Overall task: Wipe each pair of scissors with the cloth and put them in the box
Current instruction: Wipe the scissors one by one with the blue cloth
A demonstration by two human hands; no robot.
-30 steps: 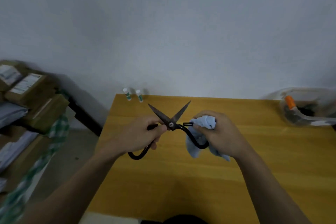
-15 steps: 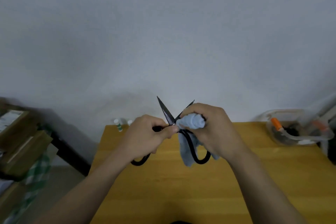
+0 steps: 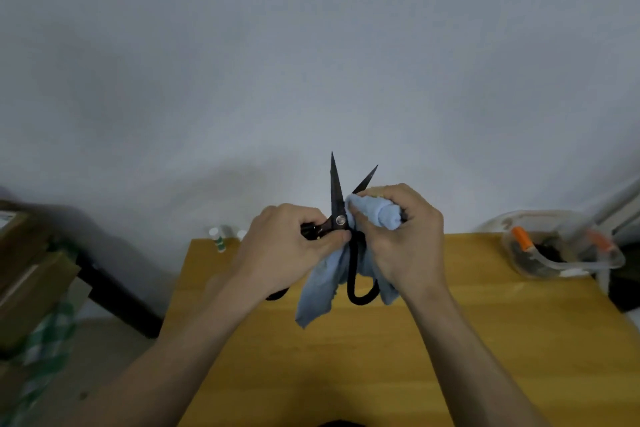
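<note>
- The left hand [image 3: 294, 246] is curled round one black handle of the scissors [image 3: 337, 218], thumb and forefinger pinching just beside the pivot screw.
- The right hand [image 3: 403, 236] grips a bunched wad of the light blue cloth [image 3: 374, 213] and presses it against the base of the right-hand blade, right by the pivot.
- The scissors are held up in the air above the wooden table [image 3: 450, 340], tips pointing upward against the wall. They are dark metal with black looped handles; the two blades stand partly spread in a narrow V, the left one nearly upright, the right one tilted to the right.
- One handle loop hangs down between the two hands, with the loose end of the cloth draped behind and beside it.
- At the table's far right edge sits a clear plastic container [image 3: 588, 262] holding dark items and something with an orange end; its contents are blurred.
- Two small white bottles [image 3: 218, 239] with green labels stand at the table's far left corner, the second mostly hidden behind the left hand.
- Cardboard boxes [image 3: 34, 274] are stacked on the left, off the table, cut off by the frame edge.
- The other scissor handle is almost wholly covered by the left hand; only a dark sliver shows below that wrist.
</note>
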